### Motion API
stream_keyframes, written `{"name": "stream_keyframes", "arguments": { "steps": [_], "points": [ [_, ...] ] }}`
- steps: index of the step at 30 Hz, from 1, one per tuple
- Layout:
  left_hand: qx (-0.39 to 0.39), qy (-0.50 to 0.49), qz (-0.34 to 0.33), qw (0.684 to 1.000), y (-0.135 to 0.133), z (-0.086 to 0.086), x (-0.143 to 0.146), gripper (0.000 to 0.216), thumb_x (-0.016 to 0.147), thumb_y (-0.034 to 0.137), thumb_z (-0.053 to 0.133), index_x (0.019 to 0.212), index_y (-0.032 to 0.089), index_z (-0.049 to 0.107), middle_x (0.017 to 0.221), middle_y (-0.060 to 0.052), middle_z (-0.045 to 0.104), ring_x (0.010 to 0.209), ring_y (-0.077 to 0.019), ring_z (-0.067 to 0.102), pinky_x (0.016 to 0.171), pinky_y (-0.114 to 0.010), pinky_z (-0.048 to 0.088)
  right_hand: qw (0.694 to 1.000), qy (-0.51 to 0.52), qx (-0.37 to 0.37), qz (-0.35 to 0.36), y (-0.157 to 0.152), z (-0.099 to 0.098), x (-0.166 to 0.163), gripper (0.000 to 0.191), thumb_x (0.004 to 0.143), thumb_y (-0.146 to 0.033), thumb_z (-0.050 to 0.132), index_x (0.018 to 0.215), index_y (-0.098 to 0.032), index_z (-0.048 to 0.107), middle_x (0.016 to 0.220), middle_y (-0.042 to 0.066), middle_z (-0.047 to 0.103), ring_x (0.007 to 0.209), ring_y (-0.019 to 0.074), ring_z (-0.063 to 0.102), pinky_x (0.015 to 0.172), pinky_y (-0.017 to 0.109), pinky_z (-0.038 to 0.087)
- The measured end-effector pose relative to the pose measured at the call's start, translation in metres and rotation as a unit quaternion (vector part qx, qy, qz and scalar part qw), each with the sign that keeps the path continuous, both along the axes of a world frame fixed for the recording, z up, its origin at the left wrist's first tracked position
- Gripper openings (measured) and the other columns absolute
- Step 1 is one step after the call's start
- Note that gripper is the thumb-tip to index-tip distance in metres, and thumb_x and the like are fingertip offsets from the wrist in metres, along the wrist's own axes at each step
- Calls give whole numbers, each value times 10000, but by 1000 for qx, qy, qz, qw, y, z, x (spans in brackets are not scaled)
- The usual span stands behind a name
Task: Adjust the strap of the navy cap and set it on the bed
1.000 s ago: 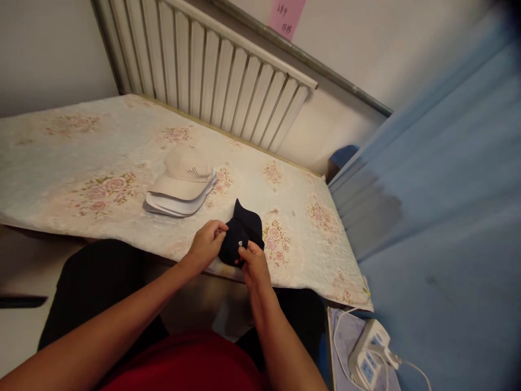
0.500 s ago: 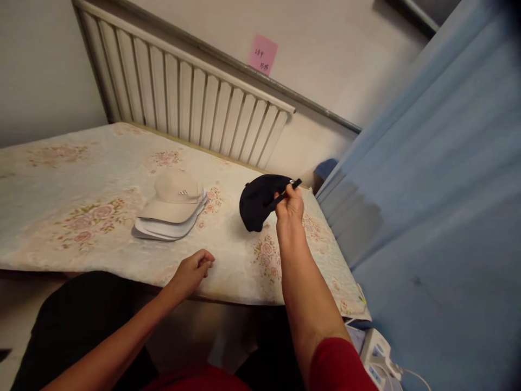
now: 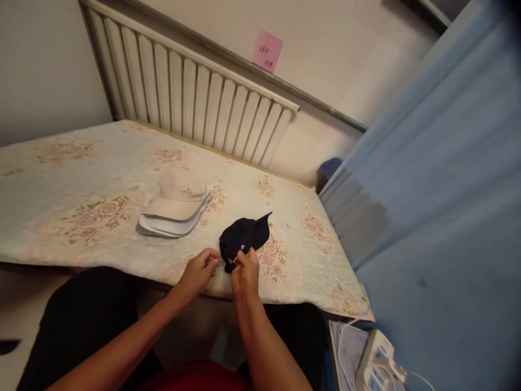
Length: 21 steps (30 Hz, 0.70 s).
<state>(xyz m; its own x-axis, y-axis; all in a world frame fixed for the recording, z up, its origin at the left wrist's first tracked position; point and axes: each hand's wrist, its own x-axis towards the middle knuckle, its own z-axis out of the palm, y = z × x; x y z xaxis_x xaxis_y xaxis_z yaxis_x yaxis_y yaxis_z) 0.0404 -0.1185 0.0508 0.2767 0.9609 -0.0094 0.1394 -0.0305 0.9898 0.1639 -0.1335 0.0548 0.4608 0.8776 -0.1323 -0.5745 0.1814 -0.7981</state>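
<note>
Dark cap (image 3: 246,238) is pinched at its near edge by the right hand (image 3: 246,273), low in mid-frame on the table (image 3: 73,179); the left hand (image 3: 198,272) is curled just beside it, its hold unclear.

home room, wall radiator (image 3: 203,103), floral-covered table (image 3: 73,184), blue curtain (image 3: 439,179)
</note>
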Motion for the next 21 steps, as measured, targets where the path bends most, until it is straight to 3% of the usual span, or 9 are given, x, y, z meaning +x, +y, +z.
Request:
{"name": "stream_keyframes", "arguments": {
  "steps": [6,15,21],
  "points": [
    [26,-8,33,999,-5,4,6,201,770,347,519,882,189,574,708,14,597,632,-157,562,624,-276,440,1000,-8,6,21,-5,-4,-14,235,619,-139,611,847,-185,580,691,-63,562,582,71,481,569,188,388],
    [32,34,85,995,-9,7,18,196,723,322,549,846,188,623,754,-16,636,709,-192,592,697,-314,456,994,-25,30,100,-8,-9,-26,384,630,-99,571,1002,-190,599,947,10,696,844,152,646,835,302,507],
    [19,36,97,994,-3,8,26,119,692,313,599,740,207,573,714,8,607,706,-182,572,680,-292,420,988,-111,-6,109,-11,-23,-22,243,748,-194,583,989,-186,605,962,31,716,911,172,670,908,343,496]
  ]
}}
